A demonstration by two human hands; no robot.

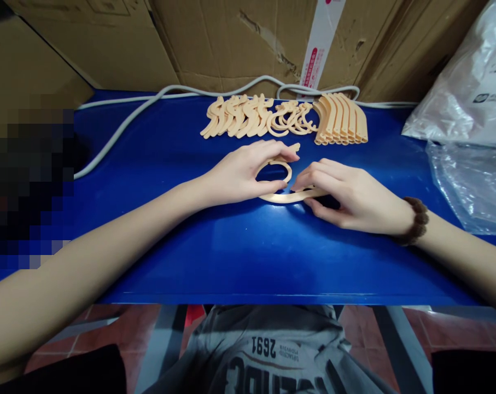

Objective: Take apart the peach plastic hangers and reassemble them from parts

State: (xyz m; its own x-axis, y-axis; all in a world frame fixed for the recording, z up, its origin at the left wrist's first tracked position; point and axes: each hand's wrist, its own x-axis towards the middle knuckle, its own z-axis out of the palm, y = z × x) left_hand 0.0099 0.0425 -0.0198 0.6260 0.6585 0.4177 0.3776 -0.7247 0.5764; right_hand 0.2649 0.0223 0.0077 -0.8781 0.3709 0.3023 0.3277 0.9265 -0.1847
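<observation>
Both my hands are on a curved beige piece (280,198) just above the blue table. My left hand (254,171) curls round its looped left part, thumb below and fingers above. A small beige tip sticks out beyond those fingers. The right end is pinched between the thumb and fingers of my right hand (350,194), which partly hide it. Behind my hands lie a row of wavy beige pieces (236,116), some hooked beige pieces (291,117) and a stack of curved, wider beige pieces (341,119).
The blue table (231,257) has cardboard boxes (231,49) standing along its back. A white cable (128,123) runs behind the beige pieces and down the left. Clear plastic bags (465,104) lie at the right. A blurred, pixelated area covers the far left.
</observation>
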